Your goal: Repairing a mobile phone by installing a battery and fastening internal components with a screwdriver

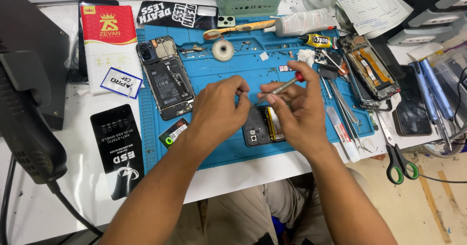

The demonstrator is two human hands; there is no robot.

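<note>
Screwdriver (286, 85) gripped in the right hand (297, 110) — over an opened phone (262, 125).
Its tip is pinched by the left hand's (217, 108) closed fingertips, above the blue repair mat (214, 70).

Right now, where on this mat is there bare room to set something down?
Bare blue mat lies between the opened phone and the left hand. The mat's right edge, by the tweezers and second opened phone, is crowded.

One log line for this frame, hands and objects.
right hand: holds screwdriver | left hand: at its tip | opened phone: beneath, on blue mat
</note>
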